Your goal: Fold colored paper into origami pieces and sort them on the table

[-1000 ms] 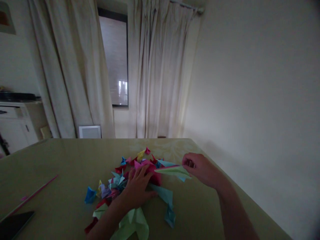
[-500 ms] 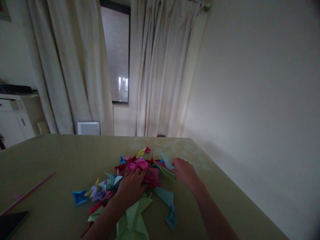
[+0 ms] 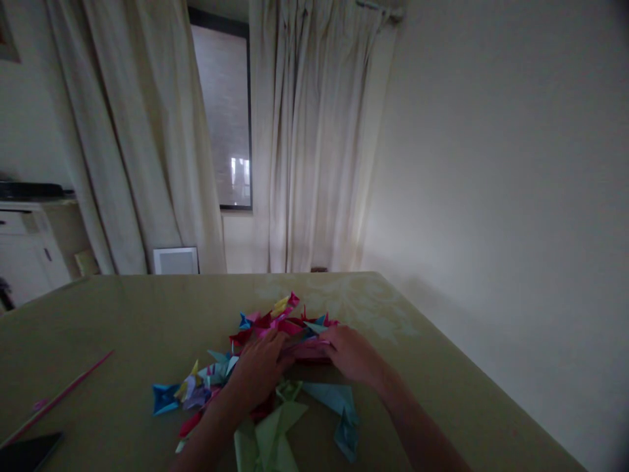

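Observation:
A heap of coloured folded paper pieces (image 3: pixel 275 321) lies on the olive-green table (image 3: pixel 122 314). My left hand (image 3: pixel 258 370) rests palm down on the heap's middle, fingers stretched forward. My right hand (image 3: pixel 351 354) lies on the heap's right side, its fingers curled onto a pink piece (image 3: pixel 307 351); whether they grip it I cannot make out. Light green folded sheets (image 3: pixel 270 429) lie just below my left wrist. A teal piece (image 3: pixel 341 410) sits under my right forearm. A blue piece (image 3: pixel 162 398) lies at the heap's left end.
A thin pink stick (image 3: pixel 59 396) lies at the table's left, with a dark flat device (image 3: pixel 27 452) at the bottom-left corner. Curtains (image 3: pixel 314 137) and a window (image 3: pixel 221 118) stand behind the table. A white wall runs along the table's right edge.
My right hand has come left and down from holding a green-pink piece in the air onto the heap. The left hand stays on the pile. The green sheets have shifted.

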Tool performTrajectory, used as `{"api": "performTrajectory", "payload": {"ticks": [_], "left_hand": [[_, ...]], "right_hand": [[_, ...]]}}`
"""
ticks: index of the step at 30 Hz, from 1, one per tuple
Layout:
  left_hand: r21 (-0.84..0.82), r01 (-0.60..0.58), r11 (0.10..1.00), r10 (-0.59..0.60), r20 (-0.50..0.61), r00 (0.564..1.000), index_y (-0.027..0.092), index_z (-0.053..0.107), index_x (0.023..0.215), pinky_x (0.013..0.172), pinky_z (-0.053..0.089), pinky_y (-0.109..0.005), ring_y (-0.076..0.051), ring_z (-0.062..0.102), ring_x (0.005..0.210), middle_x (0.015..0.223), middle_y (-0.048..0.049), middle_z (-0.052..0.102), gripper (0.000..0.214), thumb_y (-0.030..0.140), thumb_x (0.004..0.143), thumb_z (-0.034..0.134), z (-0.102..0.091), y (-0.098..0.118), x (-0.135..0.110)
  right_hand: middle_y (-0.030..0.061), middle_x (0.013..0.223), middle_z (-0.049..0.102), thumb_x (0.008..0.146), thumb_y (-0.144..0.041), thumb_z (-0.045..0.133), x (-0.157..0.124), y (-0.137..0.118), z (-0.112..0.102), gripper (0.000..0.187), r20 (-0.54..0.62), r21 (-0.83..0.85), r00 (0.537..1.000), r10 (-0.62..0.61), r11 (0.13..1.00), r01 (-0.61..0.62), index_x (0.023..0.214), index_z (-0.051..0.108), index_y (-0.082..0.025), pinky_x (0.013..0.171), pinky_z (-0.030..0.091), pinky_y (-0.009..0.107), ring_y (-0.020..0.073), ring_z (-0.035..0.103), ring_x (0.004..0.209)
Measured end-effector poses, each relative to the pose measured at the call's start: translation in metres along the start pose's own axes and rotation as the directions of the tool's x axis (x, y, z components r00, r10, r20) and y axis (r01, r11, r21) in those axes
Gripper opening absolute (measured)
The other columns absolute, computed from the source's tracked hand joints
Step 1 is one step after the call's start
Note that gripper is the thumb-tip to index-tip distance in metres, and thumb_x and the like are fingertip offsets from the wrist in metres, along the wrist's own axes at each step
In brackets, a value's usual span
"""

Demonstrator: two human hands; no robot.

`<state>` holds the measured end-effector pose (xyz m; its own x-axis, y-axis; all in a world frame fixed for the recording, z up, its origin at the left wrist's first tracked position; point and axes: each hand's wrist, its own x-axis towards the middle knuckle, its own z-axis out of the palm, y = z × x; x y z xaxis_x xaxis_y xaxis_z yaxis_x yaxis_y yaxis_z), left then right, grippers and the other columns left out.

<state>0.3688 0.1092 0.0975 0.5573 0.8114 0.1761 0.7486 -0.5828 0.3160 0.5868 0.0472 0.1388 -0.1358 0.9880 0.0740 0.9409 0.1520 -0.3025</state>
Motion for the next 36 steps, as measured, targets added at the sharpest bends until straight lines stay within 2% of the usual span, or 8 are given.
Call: {"api": "performTrajectory", "payload": {"ticks": [3, 7, 12, 16, 25, 30, 33, 36], "left_hand": [[-0.087, 0.024, 0.996, -0.022, 0.024, 0.999, 0.021, 0.066, 0.137, 0.107, 0.050, -0.046, -0.034, 0.067, 0.129, 0.140, -0.0149, 0.072, 0.041, 0.033, 0.098, 0.063, -0.006, -0.010, 0.001], [-0.318, -0.021, 0.948, -0.003, -0.074, 0.997, 0.025, 0.074, 0.132, 0.110, 0.049, -0.043, -0.032, 0.070, 0.126, 0.133, -0.0107, 0.078, 0.038, 0.034, 0.097, 0.061, -0.023, -0.012, 0.004], [-0.742, -0.135, 0.657, 0.024, -0.159, 0.987, 0.019, 0.080, 0.118, 0.089, 0.061, -0.036, -0.028, 0.078, 0.100, 0.112, -0.0089, 0.084, 0.039, 0.043, 0.090, 0.068, -0.041, 0.006, 0.007], [-0.847, -0.148, 0.510, 0.014, -0.164, 0.986, 0.017, 0.078, 0.117, 0.083, 0.063, -0.035, -0.024, 0.078, 0.087, 0.096, -0.0080, 0.083, 0.042, 0.049, 0.090, 0.071, -0.048, 0.017, 0.003], [-0.880, -0.175, 0.442, -0.012, -0.201, 0.980, 0.020, 0.073, 0.129, 0.100, 0.060, -0.040, -0.029, 0.073, 0.113, 0.125, -0.0109, 0.079, 0.050, 0.051, 0.090, 0.073, -0.066, 0.025, -0.012], [-0.864, -0.181, 0.470, -0.057, -0.234, 0.971, 0.017, 0.080, 0.108, 0.083, 0.062, -0.033, -0.025, 0.076, 0.093, 0.100, -0.0083, 0.083, 0.040, 0.051, 0.087, 0.076, -0.072, 0.030, -0.010], [-0.859, -0.137, 0.493, -0.133, -0.230, 0.964, 0.016, 0.082, 0.094, 0.061, 0.056, -0.024, -0.019, 0.071, 0.067, 0.072, -0.0023, 0.076, 0.039, 0.054, 0.088, 0.075, -0.073, 0.028, -0.009], [-0.839, -0.121, 0.530, -0.208, -0.267, 0.941, 0.016, 0.081, 0.089, 0.048, 0.046, -0.019, -0.014, 0.062, 0.053, 0.062, 0.0004, 0.072, 0.040, 0.055, 0.086, 0.075, -0.075, 0.017, -0.008]], "right_hand": [[0.0077, 0.100, 0.079, 0.105, -0.023, 0.055, -0.008, 0.013, -0.030, 0.028, -0.074, 0.070, 0.995, -0.073, 0.994, 0.078, 0.096, 0.081, -0.022, 0.083, 0.048, 0.028, 0.0224, 0.072, 0.095], [0.0078, 0.094, 0.076, 0.106, -0.033, 0.057, -0.016, 0.027, -0.058, 0.027, -0.244, 0.225, 0.961, -0.130, 0.956, 0.187, 0.098, 0.079, -0.020, 0.081, 0.049, 0.030, 0.0233, 0.070, 0.090], [0.0055, 0.087, 0.073, 0.101, -0.032, 0.064, -0.020, 0.027, -0.059, 0.023, -0.251, 0.247, 0.964, -0.086, 0.957, 0.150, 0.087, 0.077, -0.019, 0.076, 0.048, 0.030, 0.0228, 0.069, 0.082], [0.0063, 0.095, 0.074, 0.102, -0.040, 0.066, -0.021, 0.017, -0.058, 0.026, -0.234, 0.296, 0.967, -0.095, 0.941, 0.164, 0.094, 0.081, -0.021, 0.081, 0.052, 0.032, 0.0241, 0.069, 0.088], [0.0102, 0.121, 0.071, 0.100, -0.040, 0.066, -0.012, 0.012, -0.055, 0.028, -0.308, 0.514, 0.948, -0.076, 0.825, 0.233, 0.117, 0.081, -0.023, 0.100, 0.053, 0.036, 0.0267, 0.067, 0.114], [0.0041, 0.091, 0.073, 0.098, -0.047, 0.067, -0.008, 0.014, -0.050, 0.029, -0.380, 0.555, 0.924, 0.040, 0.809, 0.194, 0.099, 0.077, -0.020, 0.075, 0.050, 0.029, 0.0215, 0.067, 0.085], [-0.0003, 0.071, 0.067, 0.100, -0.047, 0.063, -0.009, 0.018, -0.055, 0.034, -0.430, 0.474, 0.899, 0.080, 0.868, 0.149, 0.081, 0.071, -0.020, 0.064, 0.041, 0.027, 0.0182, 0.060, 0.069], [0.0013, 0.071, 0.068, 0.101, -0.045, 0.057, -0.009, 0.030, -0.059, 0.034, -0.526, 0.350, 0.839, 0.137, 0.934, 0.067, 0.078, 0.067, -0.022, 0.065, 0.040, 0.029, 0.0191, 0.060, 0.067]]}}
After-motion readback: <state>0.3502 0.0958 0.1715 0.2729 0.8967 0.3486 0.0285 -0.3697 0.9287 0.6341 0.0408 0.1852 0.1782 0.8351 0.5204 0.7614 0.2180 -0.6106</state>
